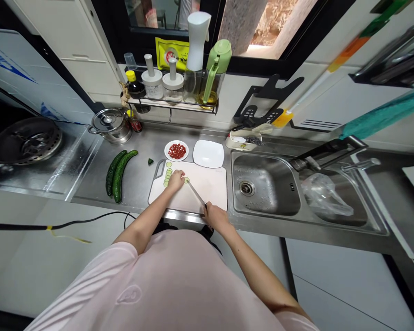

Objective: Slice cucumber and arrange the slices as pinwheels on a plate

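Note:
On the white cutting board (207,181), a row of pale green cucumber slices (167,175) lies along the left side. My left hand (176,180) is over the board beside that row, its fingers curled together; what they hold, if anything, is hidden. Just right of its fingertips is a single cucumber slice (186,180), at the tip of the knife (197,193). My right hand (215,217) is wrapped round the knife's dark handle at the board's front edge, the blade slanting away to the left. Two whole cucumbers (118,176) rest on the steel counter to the left.
Behind the board stand a plate of red chopped pieces (177,151) and a white square dish (209,154). A small green cucumber end (151,161) lies nearby. The sink (266,184) is to the right, a lidded pot (111,124) back left, a condiment shelf (172,103) above.

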Demonstrator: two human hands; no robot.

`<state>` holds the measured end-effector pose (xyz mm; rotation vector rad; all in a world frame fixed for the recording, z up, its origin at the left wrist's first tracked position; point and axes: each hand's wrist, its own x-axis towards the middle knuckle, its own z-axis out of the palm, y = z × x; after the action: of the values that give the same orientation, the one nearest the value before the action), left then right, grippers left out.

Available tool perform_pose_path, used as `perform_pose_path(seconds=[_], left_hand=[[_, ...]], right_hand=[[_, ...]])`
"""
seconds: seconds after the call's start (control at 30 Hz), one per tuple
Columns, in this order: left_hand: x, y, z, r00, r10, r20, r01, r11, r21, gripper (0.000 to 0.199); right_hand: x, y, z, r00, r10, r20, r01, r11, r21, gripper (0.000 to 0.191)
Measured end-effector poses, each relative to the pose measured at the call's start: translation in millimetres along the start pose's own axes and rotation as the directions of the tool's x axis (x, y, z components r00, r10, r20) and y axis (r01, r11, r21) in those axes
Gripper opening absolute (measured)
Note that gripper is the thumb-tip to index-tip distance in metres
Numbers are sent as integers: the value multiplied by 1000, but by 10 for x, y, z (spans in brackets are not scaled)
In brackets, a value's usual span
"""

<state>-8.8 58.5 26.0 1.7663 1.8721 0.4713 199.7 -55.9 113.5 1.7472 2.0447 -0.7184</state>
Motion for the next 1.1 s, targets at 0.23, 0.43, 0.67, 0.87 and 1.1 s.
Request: perform_pose_path(seconds=[0.23,0.43,0.67,0.87,1.1], left_hand=[[-188,6,40,997,73,-39,-72,997,26,35],[-241,38,23,994,103,-19,-101,992,71,34],[-232,104,-4,995,95,2,-95,992,88,23],[-136,107,-7,1000,0,-14,0,1000,12,14],[-192,57,38,993,-115,-9,109,963,-246,6]], right_hand=[[-78,18,-8,999,29,30,-29,1000,-1,30],[-112,60,30,1000,8,3,-8,1000,-8,30],[-136,206,100,999,15,-37,-14,1000,23,33],[-47,348,94,986,133,-105,-125,989,79,39],[89,429,175,981,139,-135,-126,987,99,39]])
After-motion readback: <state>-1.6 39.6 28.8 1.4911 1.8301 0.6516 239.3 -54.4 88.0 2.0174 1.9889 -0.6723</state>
